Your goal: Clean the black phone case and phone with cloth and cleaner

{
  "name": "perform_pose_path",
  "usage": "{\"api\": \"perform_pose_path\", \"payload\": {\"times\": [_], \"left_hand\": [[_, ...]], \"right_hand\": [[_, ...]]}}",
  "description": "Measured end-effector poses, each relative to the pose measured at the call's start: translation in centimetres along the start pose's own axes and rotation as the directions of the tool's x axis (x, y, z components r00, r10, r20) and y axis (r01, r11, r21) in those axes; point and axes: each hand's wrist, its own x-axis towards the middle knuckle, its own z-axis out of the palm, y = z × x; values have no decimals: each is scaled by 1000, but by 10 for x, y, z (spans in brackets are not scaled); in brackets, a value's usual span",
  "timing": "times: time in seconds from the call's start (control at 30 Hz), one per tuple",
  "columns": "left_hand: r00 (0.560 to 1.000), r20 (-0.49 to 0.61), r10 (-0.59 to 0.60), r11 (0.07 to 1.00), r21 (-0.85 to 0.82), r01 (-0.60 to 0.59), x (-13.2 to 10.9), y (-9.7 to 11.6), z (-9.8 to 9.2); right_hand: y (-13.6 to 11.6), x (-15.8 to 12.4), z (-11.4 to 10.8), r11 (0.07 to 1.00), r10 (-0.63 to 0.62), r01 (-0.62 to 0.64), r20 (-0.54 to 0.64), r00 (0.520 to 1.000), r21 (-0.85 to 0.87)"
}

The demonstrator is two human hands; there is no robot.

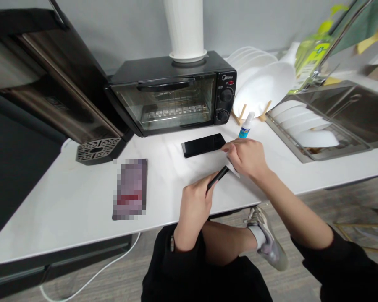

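Note:
My left hand (197,205) is closed on a slim black phone (218,178), which I see almost edge-on. At its far end, my right hand (247,157) is closed on a white wipe (234,168), pressed near the phone's tip; whether they touch is hard to tell. Just beyond the hands lies a second black phone (201,145), flat with its dark screen up. A small blue and white spray bottle (245,126) stands upright behind my right hand. To the left, a third phone (129,188) with a pixelated surface rests on the white counter (82,205).
A black toaster oven (173,100) stands at the back, with a white pot (187,29) on top. Left is a tall dark drink machine (66,92). White plates (258,88) stand in a wooden rack, beside a sink (359,105) with a dish rack. A green soap bottle (311,58) stands behind.

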Motion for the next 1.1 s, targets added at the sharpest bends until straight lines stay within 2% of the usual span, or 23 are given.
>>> {"api": "perform_pose_path", "payload": {"times": [0.07,0.13,0.2,0.23,0.3,0.37,0.43,0.5,0.57,0.6,0.67,0.73,0.77,0.83,0.9,0.97,1.03,1.1], "left_hand": [[1000,3,-3,999,53,3,0,-3,2],[1000,19,-19,990,137,16,0,-6,2],[999,27,-28,985,170,23,-1,-7,1],[999,21,-28,988,152,25,-1,-6,1],[1000,5,-20,997,75,20,0,-3,-1],[1000,-11,-15,1000,1,15,0,0,-2],[1000,-3,-22,999,34,22,0,-2,-2],[999,20,-37,992,123,34,0,-6,-2],[998,41,-37,984,173,30,0,-9,-2],[999,40,-32,987,161,25,0,-9,-3],[1000,25,-13,997,75,11,0,-5,-4],[1000,23,13,1000,-28,-12,1,-1,-3],[1000,24,18,999,-51,-17,2,0,-3],[999,34,1,1000,3,-1,1,-1,-2],[999,37,-34,995,91,30,0,-5,-2],[998,41,-49,990,131,43,0,-7,-3],[998,35,-49,996,75,46,0,-5,-4],[998,29,-47,999,-11,48,2,-1,-5]], "right_hand": [[-10,-4,2,997,-69,69,-17,998,41],[-26,-9,5,948,-299,296,3,954,117],[-30,-10,6,919,-377,371,26,926,131],[-25,-8,6,936,-340,335,33,940,107],[-9,-2,4,985,-167,166,31,985,40],[-1,3,1,1000,-21,21,9,1000,7],[-10,0,0,997,-66,65,13,998,43],[-30,-6,0,960,-261,253,55,964,124],[-37,-9,0,938,-331,317,96,939,142],[-33,-8,-1,950,-303,289,118,946,120],[-13,-3,-5,991,-137,133,133,982,32],[6,2,-7,1000,25,-24,93,995,-9],[9,2,-7,999,41,-41,66,997,0],[0,-4,-2,995,-77,76,15,997,59],[-19,-12,5,947,-296,298,-36,955,120],[-25,-15,10,906,-399,405,-75,914,124],[-11,-11,12,939,-322,331,-107,941,90],[6,-4,11,987,-130,141,-130,983,80]]}}
